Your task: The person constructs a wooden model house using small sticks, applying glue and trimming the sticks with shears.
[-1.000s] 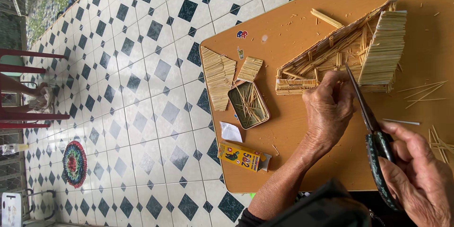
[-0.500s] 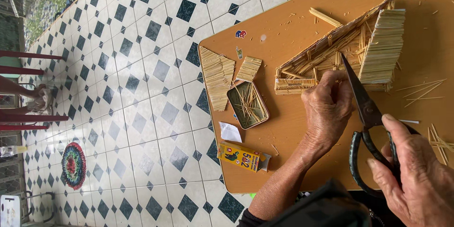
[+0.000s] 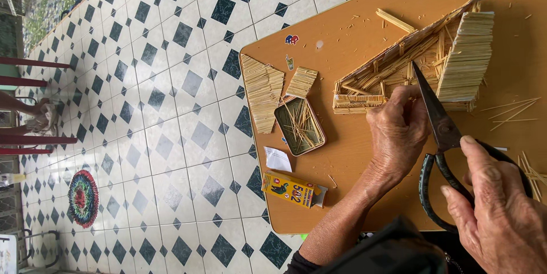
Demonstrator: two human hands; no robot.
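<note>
A model house (image 3: 421, 60) built of thin wooden sticks lies on the orange table (image 3: 353, 17). My left hand (image 3: 399, 134) rests at its lower edge with the fingers pinched against the frame; what lies between the fingertips is hidden. At the lower right, my right hand (image 3: 496, 217) grips the dark handles of a pair of black scissors (image 3: 439, 123). Their blades are closed and point up along my left fingers, with the tip touching the model.
Left of the model lie two flat panels of glued sticks (image 3: 262, 97), (image 3: 301, 82) and an open tin (image 3: 299, 126) with loose sticks in it. A yellow glue box (image 3: 288, 189) and a white paper scrap (image 3: 277, 160) sit near the table edge. Loose sticks (image 3: 513, 108) lie at the right. Tiled floor (image 3: 142, 108) spreads to the left.
My right hand has brought the scissors up and further into view, so the blade tip now reaches the model beside my left fingers. The left hand has stayed at the model's edge.
</note>
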